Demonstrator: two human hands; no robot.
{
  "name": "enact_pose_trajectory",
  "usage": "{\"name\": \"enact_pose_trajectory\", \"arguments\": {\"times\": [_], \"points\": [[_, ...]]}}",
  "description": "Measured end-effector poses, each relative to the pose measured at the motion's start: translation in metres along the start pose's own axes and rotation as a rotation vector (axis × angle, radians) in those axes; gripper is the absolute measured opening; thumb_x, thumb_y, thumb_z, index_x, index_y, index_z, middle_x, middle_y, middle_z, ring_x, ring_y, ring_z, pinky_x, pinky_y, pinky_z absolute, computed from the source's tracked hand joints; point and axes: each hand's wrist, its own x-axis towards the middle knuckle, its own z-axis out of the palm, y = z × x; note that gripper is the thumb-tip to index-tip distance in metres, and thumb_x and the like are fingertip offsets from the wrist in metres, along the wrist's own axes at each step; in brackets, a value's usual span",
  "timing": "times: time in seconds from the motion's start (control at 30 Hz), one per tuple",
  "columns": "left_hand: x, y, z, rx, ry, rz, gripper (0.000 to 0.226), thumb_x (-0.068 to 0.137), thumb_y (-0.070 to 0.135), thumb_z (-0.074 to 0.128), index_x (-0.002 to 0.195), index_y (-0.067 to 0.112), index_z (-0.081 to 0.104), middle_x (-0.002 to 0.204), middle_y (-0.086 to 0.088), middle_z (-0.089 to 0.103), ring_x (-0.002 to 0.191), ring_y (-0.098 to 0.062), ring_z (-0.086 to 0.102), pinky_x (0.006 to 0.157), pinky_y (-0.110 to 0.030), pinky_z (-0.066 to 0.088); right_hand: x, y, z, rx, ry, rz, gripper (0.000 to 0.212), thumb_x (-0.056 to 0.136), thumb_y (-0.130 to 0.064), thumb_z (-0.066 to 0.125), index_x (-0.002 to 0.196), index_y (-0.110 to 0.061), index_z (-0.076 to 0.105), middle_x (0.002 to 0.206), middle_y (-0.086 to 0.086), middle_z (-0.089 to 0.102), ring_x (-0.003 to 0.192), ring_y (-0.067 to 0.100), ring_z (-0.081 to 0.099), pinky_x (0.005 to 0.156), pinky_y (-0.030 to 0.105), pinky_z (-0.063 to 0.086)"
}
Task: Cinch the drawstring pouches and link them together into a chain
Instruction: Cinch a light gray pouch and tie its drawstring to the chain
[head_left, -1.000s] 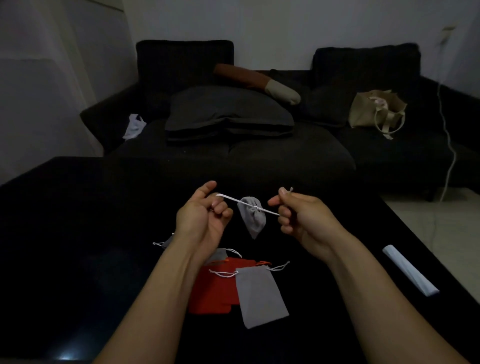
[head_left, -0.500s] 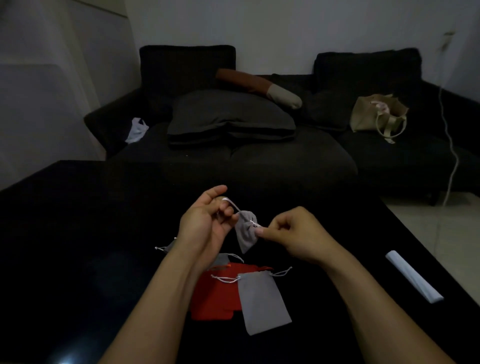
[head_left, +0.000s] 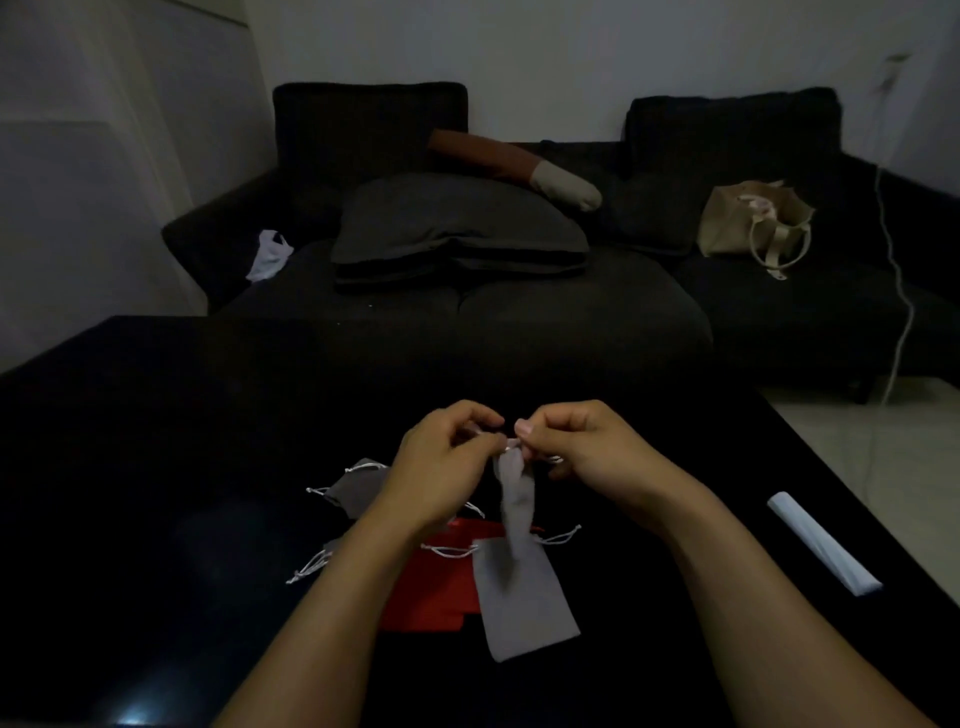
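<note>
Pinching gathered neck of grey pouch, left hand and right hand held it above table centre, over flat pouches. Judged light, limp, soft; best taken at cords or neck.

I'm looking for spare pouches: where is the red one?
In the head view, the red pouch lies flat on the black table, partly under the flat grey pouch and the left forearm.

Bare glossy black tabletop lies open to the left and far side. Near the middle, flat grey and red fabric drawstring pouches clutter the surface; a white rolled paper tube lies well apart at the right edge.
</note>
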Motion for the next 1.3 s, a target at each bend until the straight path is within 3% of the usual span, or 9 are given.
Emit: {"name": "enact_pose_trajectory", "arguments": {"times": [0.1,0.3,0.53,0.7,0.83,1.0,1.07,1.2,1.3], "points": [[0.001,0.001,-0.003,0.095,-0.017,0.110,0.025,0.100,0.023,0.048,0.105,0.024,0.073,0.114,0.006,0.056,0.105,0.001,0.053,0.087,-0.011,0.039,-0.003,0.001,-0.006,-0.017,0.039,-0.016,0.029,0.098,-0.024,0.058,0.079,-0.006,0.070,0.080,0.005,0.065,0.074,0.011,0.056,0.068,0.023,0.044],[-0.005,0.001,-0.004,0.056,-0.052,0.214,0.015,0.098,0.023,0.056,0.105,0.022,0.069,0.089,0.005,0.070,0.084,-0.007,0.067,0.075,-0.029,0.056,-0.004,0.004,-0.011,-0.041,0.072,0.000,0.027,0.098,-0.024,0.058,0.086,-0.005,0.073,0.067,0.001,0.059,0.061,0.006,0.052,0.063,0.021,0.045],[-0.004,-0.004,0.003,0.073,-0.042,0.122,0.011,0.101,0.024,0.050,0.106,0.023,0.060,0.083,0.005,0.065,0.069,0.001,0.060,0.057,-0.013,0.044,-0.002,0.002,-0.005,-0.096,0.038,0.048,0.028,0.102,-0.021,0.050,0.091,-0.009,0.072,0.067,-0.010,0.067,0.055,-0.005,0.059,0.051,0.011,0.043],[-0.003,-0.001,0.003,0.146,-0.006,0.118,0.023,0.101,0.029,0.049,0.086,0.015,0.060,0.068,0.006,0.060,0.056,0.000,0.052,0.053,-0.018,0.040,-0.001,0.002,0.001,-0.068,0.080,-0.008,0.031,0.093,-0.030,0.065,0.087,0.000,0.072,0.082,0.017,0.072,0.073,0.020,0.066,0.073,0.032,0.054],[-0.004,-0.001,-0.001,0.283,-0.078,0.111,0.034,0.101,0.032,0.049,0.077,0.010,0.060,0.063,-0.001,0.054,0.054,-0.009,0.047,0.055,-0.027,0.038,-0.001,0.004,0.002,-0.144,0.096,-0.042,0.024,0.090,-0.022,0.070,0.080,0.001,0.072,0.078,0.021,0.071,0.068,0.016,0.063,0.072,0.033,0.053],[-0.007,-0.001,-0.008,0.219,-0.134,0.065,0.041,0.098,0.037,0.055,0.069,0.009,0.065,0.055,0.004,0.054,0.052,-0.008,0.050,0.054,-0.029,0.041,-0.003,0.003,-0.002,-0.272,0.095,-0.016,0.028,0.081,-0.044,0.075,0.080,-0.016,0.073,0.075,-0.001,0.073,0.071,0.004,0.069,0.071,0.028,0.057],[-0.007,0.001,-0.010,0.142,-0.138,0.066,0.036,0.096,0.033,0.059,0.069,0.011,0.067,0.064,0.002,0.065,0.062,-0.007,0.061,0.062,-0.030,0.049,-0.003,0.006,-0.005,-0.321,0.068,-0.004,0.028,0.079,-0.046,0.076,0.079,-0.018,0.073,0.080,0.000,0.074,0.081,0.010,0.071,0.079,0.037,0.060],[-0.004,-0.003,-0.013,0.050,-0.135,0.083,0.031,0.095,0.025,0.061,0.068,0.012,0.068,0.073,-0.009,0.070,0.070,-0.015,0.064,0.076,-0.047,0.054,-0.004,0.005,-0.005,-0.261,0.011,-0.033,0.027,0.088,-0.032,0.071,0.080,-0.007,0.072,0.079,0.012,0.072,0.071,0.018,0.066,0.076,0.034,0.055],[-0.005,-0.003,-0.012,-0.012,-0.124,0.104,0.029,0.095,0.023,0.061,0.069,0.014,0.068,0.083,-0.008,0.066,0.077,-0.015,0.064,0.078,-0.039,0.053,-0.006,0.001,-0.003,-0.223,-0.010,-0.032,0.027,0.092,-0.027,0.067,0.081,-0.002,0.071,0.075,0.013,0.068,0.068,0.012,0.059,0.069,0.029,0.050]]}}
